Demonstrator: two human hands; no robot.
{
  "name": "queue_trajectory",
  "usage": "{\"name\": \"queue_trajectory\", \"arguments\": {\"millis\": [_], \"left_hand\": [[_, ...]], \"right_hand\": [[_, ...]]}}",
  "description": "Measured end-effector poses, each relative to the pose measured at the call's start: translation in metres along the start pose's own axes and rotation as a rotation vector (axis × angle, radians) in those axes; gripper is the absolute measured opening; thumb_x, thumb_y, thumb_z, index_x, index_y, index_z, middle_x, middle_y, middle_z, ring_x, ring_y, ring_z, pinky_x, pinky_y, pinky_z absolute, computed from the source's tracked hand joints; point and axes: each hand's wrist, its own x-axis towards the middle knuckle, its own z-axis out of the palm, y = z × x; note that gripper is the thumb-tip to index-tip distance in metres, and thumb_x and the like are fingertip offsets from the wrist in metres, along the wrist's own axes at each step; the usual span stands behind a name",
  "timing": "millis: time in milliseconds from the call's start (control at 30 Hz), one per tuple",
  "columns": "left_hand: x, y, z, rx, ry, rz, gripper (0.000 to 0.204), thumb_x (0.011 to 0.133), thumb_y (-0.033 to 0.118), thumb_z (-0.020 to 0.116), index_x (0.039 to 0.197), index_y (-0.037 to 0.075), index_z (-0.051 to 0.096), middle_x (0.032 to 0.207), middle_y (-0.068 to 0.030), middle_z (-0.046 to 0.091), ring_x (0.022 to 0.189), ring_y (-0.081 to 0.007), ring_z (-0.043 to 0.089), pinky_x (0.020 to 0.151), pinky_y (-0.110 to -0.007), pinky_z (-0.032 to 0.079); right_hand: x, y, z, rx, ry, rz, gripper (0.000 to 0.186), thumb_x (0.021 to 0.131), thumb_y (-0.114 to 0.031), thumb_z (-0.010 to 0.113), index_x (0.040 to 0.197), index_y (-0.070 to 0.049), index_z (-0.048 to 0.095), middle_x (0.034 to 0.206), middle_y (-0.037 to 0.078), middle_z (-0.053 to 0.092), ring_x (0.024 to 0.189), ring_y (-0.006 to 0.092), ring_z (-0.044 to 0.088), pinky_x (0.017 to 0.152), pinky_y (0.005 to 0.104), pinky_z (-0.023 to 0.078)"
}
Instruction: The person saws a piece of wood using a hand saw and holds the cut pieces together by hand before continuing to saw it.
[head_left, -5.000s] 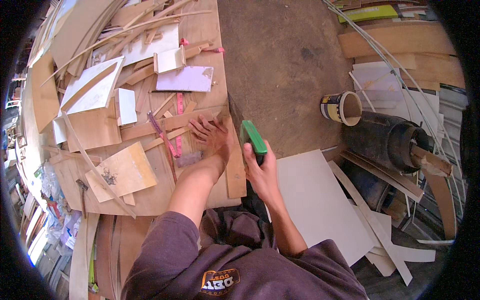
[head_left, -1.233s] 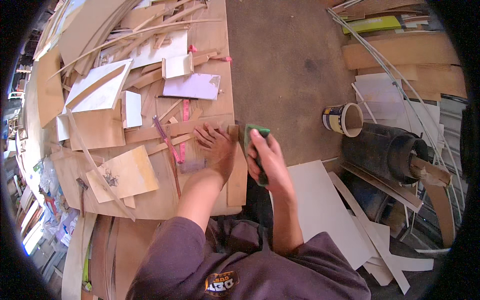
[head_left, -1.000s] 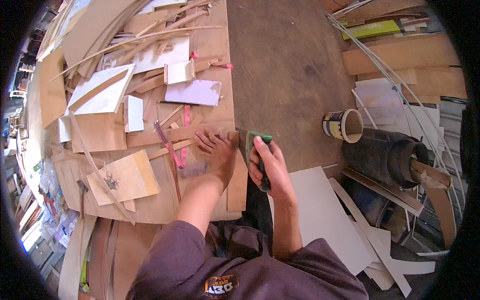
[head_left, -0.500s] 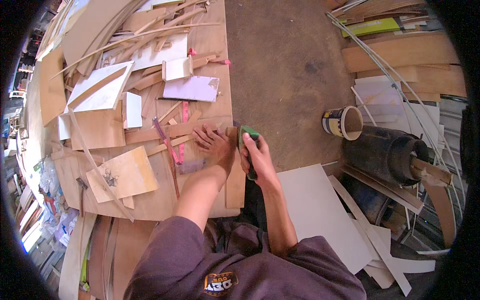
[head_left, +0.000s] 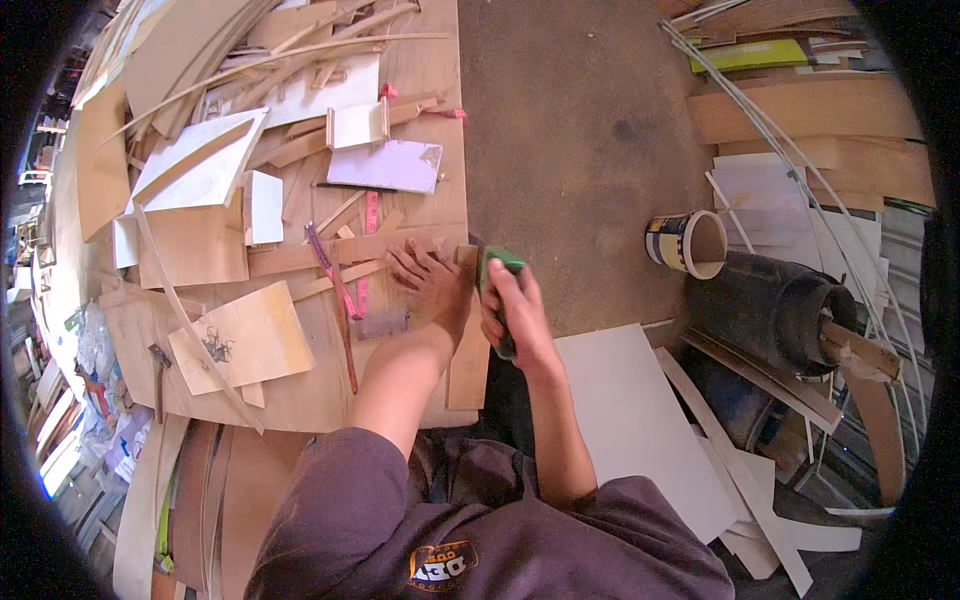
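My left hand (head_left: 432,283) lies flat and open, fingers spread, on thin wooden strips at the right edge of the worktable (head_left: 330,400). Beside its wrist, along that edge, runs a narrow wooden board (head_left: 467,370). Just past the edge, my right hand (head_left: 520,305) is wrapped round the green and black handle of what looks like a handsaw (head_left: 505,259). Its blade is mostly hidden; a dark sliver shows by the end of the board. Left of my left hand lie a pink tape measure (head_left: 362,292) and a long wooden strip (head_left: 340,250).
Wood offcuts, white panels (head_left: 195,165) and a hammer (head_left: 160,372) cover much of the table. To the right on the floor are a paint bucket (head_left: 700,245), a black cylindrical container (head_left: 770,305) and a large white sheet (head_left: 630,410). Long thin rods (head_left: 770,130) lean at far right.
The whole view has shifted slightly. Both hands keep nearly the same places, the left flat on the wood and the right around the green and black handle.
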Motion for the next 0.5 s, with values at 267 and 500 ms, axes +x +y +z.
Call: {"name": "queue_trajectory", "arguments": {"millis": [267,500], "left_hand": [[-0.01,0.01,-0.01,-0.108,0.188,-0.091,0.065,0.096,0.037,0.048,0.144,-0.004,0.032,0.154,-0.0318,0.016,0.145,-0.0491,0.013,0.108,-0.069,0.022],[-0.009,0.003,0.009,-0.146,0.201,-0.063,0.073,0.095,0.042,0.049,0.147,-0.004,0.025,0.153,-0.0312,0.018,0.14,-0.0612,0.003,0.111,-0.069,0.01]], "right_hand": [[-0.026,-0.017,0.001,0.021,-0.001,0.024,0.028,0.1,-0.035,0.054,0.091,-0.011,0.042,0.066,-0.002,0.041,0.04,0.0073,0.038,0.036,0.0247,0.031],[0.002,-0.006,0.004,0.027,-0.012,-0.003,0.026,0.099,-0.035,0.056,0.093,-0.013,0.042,0.067,-0.002,0.043,0.042,0.0073,0.04,0.037,0.0244,0.032]]}}
